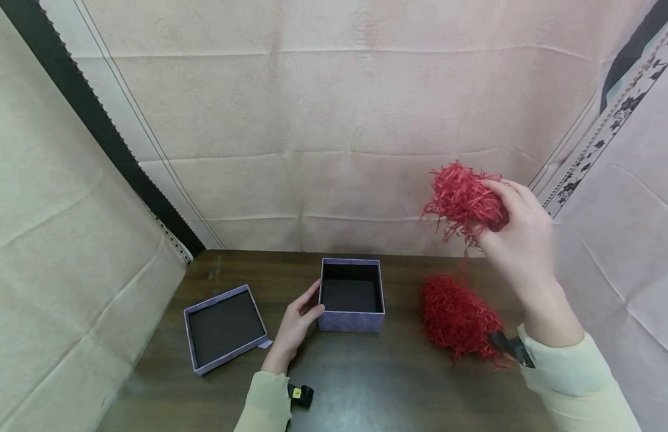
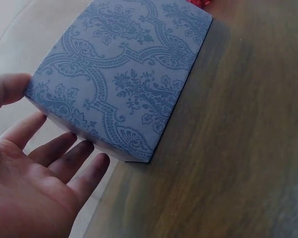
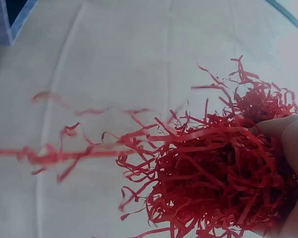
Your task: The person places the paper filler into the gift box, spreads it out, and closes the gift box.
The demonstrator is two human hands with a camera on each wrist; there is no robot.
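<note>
My right hand (image 1: 520,234) grips a bundle of red shredded paper (image 1: 463,201), held up above the table. Loose strands trail from it in the right wrist view. Below lies a second heap of red shredded paper (image 1: 458,318) on the table. My left hand (image 1: 296,327) holds the left side of an open purple-blue box (image 1: 352,322), thumb near its front corner and fingers along the side. The box is black inside, with nothing visible in it. A floral pattern covers its outer wall (image 2: 114,74) in the left wrist view.
The box lid (image 1: 225,329) lies inside-up on the left of the dark wooden table (image 1: 366,384), a small ribbon tab (image 1: 265,344) at its edge. Pale cloth (image 1: 339,120) hangs behind the table and at both sides.
</note>
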